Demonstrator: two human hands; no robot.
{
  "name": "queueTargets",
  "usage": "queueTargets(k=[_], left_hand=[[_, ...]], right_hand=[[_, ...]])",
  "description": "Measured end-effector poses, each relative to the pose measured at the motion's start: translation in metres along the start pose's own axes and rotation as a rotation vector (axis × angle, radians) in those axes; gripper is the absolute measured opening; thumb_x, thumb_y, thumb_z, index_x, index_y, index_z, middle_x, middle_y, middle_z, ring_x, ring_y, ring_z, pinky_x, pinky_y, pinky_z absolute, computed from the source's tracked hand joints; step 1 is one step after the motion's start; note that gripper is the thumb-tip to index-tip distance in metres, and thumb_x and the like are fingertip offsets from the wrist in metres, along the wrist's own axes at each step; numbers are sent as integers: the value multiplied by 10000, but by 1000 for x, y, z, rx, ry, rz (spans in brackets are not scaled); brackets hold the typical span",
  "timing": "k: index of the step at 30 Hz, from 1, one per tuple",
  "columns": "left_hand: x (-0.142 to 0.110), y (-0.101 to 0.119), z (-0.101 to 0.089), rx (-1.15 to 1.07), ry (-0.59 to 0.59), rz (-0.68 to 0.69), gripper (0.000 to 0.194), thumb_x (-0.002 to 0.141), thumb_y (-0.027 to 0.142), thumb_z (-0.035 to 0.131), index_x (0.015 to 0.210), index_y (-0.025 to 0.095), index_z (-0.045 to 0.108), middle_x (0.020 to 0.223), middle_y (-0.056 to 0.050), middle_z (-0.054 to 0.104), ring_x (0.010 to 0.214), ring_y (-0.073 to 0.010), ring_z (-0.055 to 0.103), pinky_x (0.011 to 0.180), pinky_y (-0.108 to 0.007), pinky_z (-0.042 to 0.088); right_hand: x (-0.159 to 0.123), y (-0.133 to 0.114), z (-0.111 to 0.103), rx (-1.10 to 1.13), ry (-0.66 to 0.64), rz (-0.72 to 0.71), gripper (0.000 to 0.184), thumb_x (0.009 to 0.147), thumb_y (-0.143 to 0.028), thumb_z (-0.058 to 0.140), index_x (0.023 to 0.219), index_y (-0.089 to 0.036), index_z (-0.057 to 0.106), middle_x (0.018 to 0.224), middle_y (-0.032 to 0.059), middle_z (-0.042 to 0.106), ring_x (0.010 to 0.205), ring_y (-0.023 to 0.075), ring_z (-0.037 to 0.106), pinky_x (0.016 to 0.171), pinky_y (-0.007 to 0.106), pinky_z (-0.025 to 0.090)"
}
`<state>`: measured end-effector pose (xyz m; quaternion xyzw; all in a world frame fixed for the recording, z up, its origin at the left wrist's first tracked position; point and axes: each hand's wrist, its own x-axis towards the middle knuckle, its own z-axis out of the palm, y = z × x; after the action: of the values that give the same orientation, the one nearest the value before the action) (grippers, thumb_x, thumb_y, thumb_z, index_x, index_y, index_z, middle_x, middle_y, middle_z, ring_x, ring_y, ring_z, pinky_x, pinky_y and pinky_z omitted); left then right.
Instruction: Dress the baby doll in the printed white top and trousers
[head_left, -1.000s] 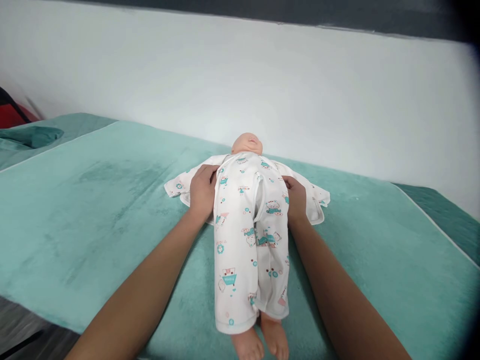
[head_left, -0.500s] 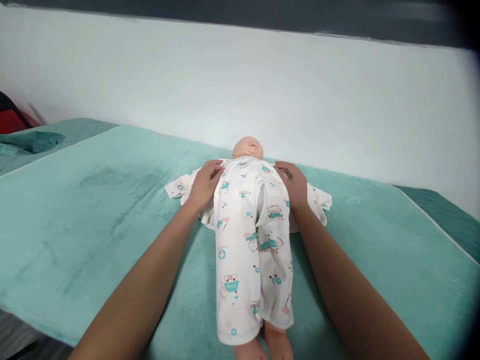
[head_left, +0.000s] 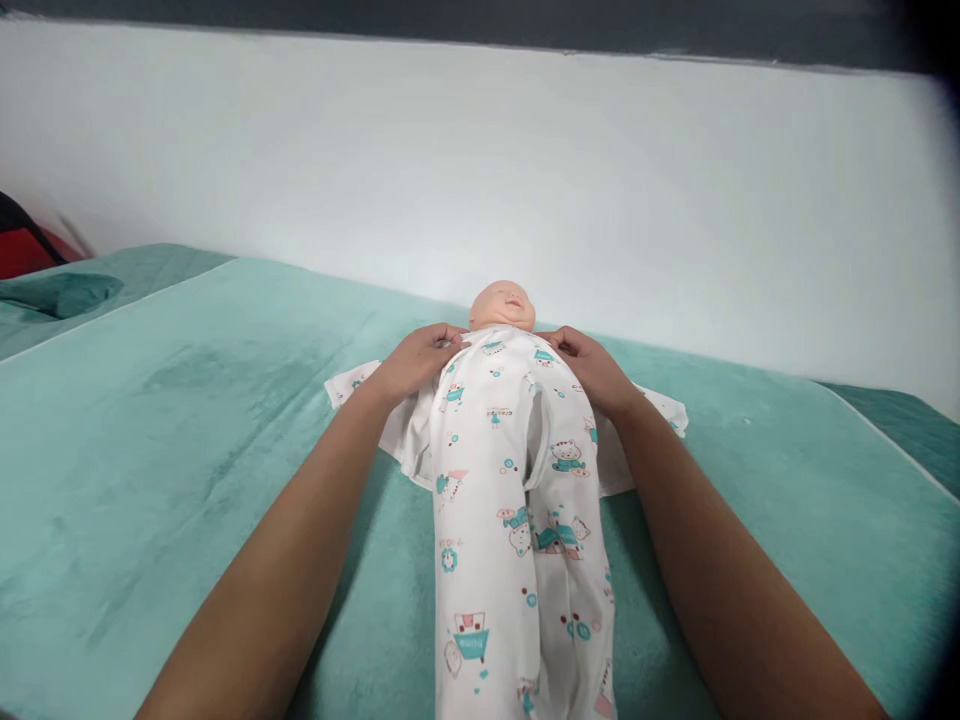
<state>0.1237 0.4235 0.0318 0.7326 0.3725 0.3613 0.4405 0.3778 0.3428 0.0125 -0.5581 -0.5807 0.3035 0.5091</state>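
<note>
A baby doll lies on its back, its head at the far end. White baby trousers printed with bears and boats cover its legs and reach up to its chest. Beneath it a matching white baby shirt is spread out, with sleeves to both sides. At the left of the chest, my left hand pinches the upper edge of the trousers between thumb and fingers. Opposite it, my right hand grips the same edge on the right side. Both sets of fingertips are partly hidden by cloth.
Under everything lies a green plush cover with a darker green border at the sides. A white wall stands right behind the doll's head. A red and black object is at the far left.
Both hands have moved up toward the doll's neck, and the trousers' upper edge sits slightly higher. The view has come closer, so the doll's feet are out of frame.
</note>
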Motion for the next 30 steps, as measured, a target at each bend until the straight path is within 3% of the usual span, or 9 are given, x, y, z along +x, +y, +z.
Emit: queueTargets(k=[3, 6, 11, 13, 16, 19, 24, 27, 30], left_hand=[[4, -5, 5, 54, 31, -3, 218, 859, 397, 573, 772, 200, 538, 865, -7, 651, 787, -151, 550, 748, -293, 424], [8, -9, 12, 150, 175, -21, 200, 875, 356, 553, 766, 199, 492, 747, 23, 563, 705, -135, 493, 675, -269, 374], [11, -13, 18, 247, 241, -31, 169, 894, 348, 523, 802, 207, 505, 760, 19, 579, 731, -151, 527, 667, -280, 371], [11, -16, 19, 260, 223, -5, 152, 910, 354, 503, 864, 214, 543, 838, 7, 641, 791, -165, 575, 720, -294, 410], [10, -20, 21, 342, 170, 119, 247, 967, 335, 399, 1021, 234, 618, 1057, -20, 699, 977, -194, 618, 869, -337, 446], [5, -25, 22, 504, 153, 249, 356, 986, 273, 336, 1172, 232, 636, 1238, -49, 671, 1139, -224, 585, 993, -386, 422], [-24, -34, 25, 639, 259, 389, 391, 939, 197, 427, 1299, 182, 578, 1378, -104, 584, 1279, -247, 500, 1100, -429, 377], [-53, -38, 29, 614, 318, 427, 401, 945, 200, 426, 1326, 175, 550, 1415, -126, 542, 1332, -251, 456, 1138, -468, 349], [-90, -36, 32, 544, 348, 456, 384, 951, 196, 433, 1313, 187, 558, 1373, -115, 568, 1303, -236, 479, 1124, -465, 375]], right_hand=[[6, 5, 3, -77, 126, -22, 300, 828, -465, 627, 728, -219, 488, 668, -47, 536, 659, 128, 442, 629, 257, 356], [12, 10, 7, -179, 255, -3, 284, 831, -423, 612, 695, -221, 468, 585, -71, 401, 595, 119, 352, 593, 261, 302], [18, 15, 9, -229, 267, 48, 281, 829, -435, 606, 692, -219, 491, 595, -63, 432, 606, 128, 380, 606, 275, 316], [18, 18, 9, -197, 251, 57, 247, 830, -447, 607, 754, -221, 540, 648, -49, 519, 647, 142, 455, 632, 281, 354], [16, 23, 10, -116, 227, -26, 188, 861, -414, 570, 909, -235, 599, 903, -4, 683, 854, 185, 600, 767, 318, 435], [7, 26, 10, -152, 223, -120, 223, 902, -369, 501, 1043, -250, 626, 1112, 29, 700, 1045, 221, 620, 907, 382, 447], [-29, 25, 12, -333, 316, -223, 381, 889, -349, 485, 1234, -222, 588, 1312, 92, 612, 1225, 261, 542, 1056, 455, 389], [-59, 21, 17, -338, 360, -269, 458, 881, -351, 492, 1311, -205, 549, 1400, 109, 545, 1300, 278, 483, 1116, 459, 340], [-90, 10, 26, -290, 407, -222, 457, 866, -309, 504, 1304, -192, 560, 1382, 116, 561, 1293, 281, 492, 1112, 469, 354]])
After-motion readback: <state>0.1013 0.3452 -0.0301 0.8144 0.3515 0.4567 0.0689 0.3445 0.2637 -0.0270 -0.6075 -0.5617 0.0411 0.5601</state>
